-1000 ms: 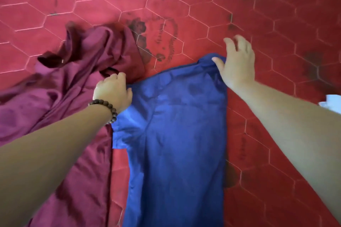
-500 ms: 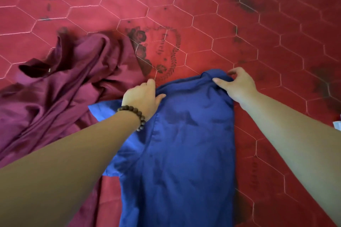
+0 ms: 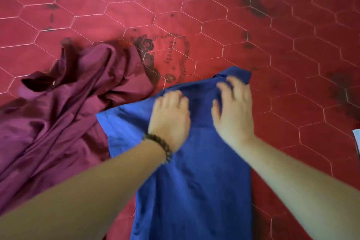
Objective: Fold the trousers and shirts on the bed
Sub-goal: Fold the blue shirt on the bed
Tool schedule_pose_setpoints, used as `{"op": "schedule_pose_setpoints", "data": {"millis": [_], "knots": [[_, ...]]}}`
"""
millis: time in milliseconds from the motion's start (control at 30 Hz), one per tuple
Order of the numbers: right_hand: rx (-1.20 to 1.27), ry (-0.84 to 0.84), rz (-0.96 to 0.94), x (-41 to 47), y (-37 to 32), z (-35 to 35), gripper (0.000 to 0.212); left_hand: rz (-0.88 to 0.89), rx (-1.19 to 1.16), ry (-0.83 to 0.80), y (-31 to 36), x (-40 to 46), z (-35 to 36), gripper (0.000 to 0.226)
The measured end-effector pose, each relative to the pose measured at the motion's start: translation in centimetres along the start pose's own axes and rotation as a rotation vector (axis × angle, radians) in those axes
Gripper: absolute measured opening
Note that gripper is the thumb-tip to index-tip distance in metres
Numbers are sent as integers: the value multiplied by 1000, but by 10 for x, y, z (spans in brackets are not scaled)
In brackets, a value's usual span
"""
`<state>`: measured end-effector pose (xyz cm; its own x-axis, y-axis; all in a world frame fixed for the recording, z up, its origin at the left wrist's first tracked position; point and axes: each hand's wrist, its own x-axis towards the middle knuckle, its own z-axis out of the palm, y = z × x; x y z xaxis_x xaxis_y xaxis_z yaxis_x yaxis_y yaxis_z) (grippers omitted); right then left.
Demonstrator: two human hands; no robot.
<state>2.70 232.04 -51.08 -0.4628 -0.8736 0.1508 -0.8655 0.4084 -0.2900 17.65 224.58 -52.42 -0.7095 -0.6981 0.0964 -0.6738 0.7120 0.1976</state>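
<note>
Blue shirt (image 3: 194, 171): lies lengthwise on the bed (image 3: 292, 45), centre of view, running from the near edge up to its far end beside the printed wreath motif (image 3: 167, 54); right side already looks turned in to a straight edge, left sleeve (image 3: 116, 122) sticks out to the left
Maroon garment (image 3: 68, 103): crumpled heap on the left, touching or just beside the blue sleeve; shirt or trousers, cannot tell; not yet folded
Left hand (image 3: 170, 117): on the shirt's upper left, near the shoulder; fingers bent down into the cloth; blurred, so pressing or pinching cannot be told; bead bracelet (image 3: 161, 148) at the wrist
Right hand (image 3: 233, 109): over the far end near the collar, fingers spread and slightly bent, appears to rest on or smooth the cloth; motion blur, no clear hold seen
Other: pale object (image 3: 357, 140) at the right edge, too cropped to identify
Step in hand (judgement): flattening the shoulder and collar area partway through folding the blue shirt
Next move (judgement): bring the left sleeve and side across to match the right edge, keeping the collar flat, then double the length; maroon garment follows
</note>
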Motion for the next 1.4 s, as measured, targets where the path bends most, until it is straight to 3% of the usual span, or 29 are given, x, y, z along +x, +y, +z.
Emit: {"op": "schedule_pose_setpoints", "data": {"millis": [67, 133, 300, 433, 533, 667, 767, 1033, 1267, 1400], "knots": [[-66, -117, -126, -28, -8, 15, 42, 87, -24, -188, 14, -22, 12, 49], [-97, -241, -147, -41, -4, 28, 46, 67, 55, -299, 8, -35, 27, 62], [-146, -287, -157, -42, 12, 41, 55, -4, 123, -234, -18, -40, 40, 67], [-302, -267, 7, -49, 8, 41, 58, -175, 111, -232, -27, -39, 36, 67], [-275, -201, 105, -70, -2, 32, 57, -291, 169, -227, -20, -45, 27, 67], [-176, -181, -51, -132, -26, 23, 54, -101, 182, -164, 24, -90, 12, 59], [-157, -253, -138, -183, -35, 20, 53, 74, 123, -225, 54, -149, 6, 55], [-226, -335, 19, -277, -11, -1, 64, -32, 89, -333, 54, -256, 3, 63], [-190, -339, -42, -360, -54, -3, 61, 92, 84, -342, 65, -322, 6, 61], [-236, -365, 17, -402, -48, -6, 62, 62, 71, -359, 55, -365, 2, 63]]}}
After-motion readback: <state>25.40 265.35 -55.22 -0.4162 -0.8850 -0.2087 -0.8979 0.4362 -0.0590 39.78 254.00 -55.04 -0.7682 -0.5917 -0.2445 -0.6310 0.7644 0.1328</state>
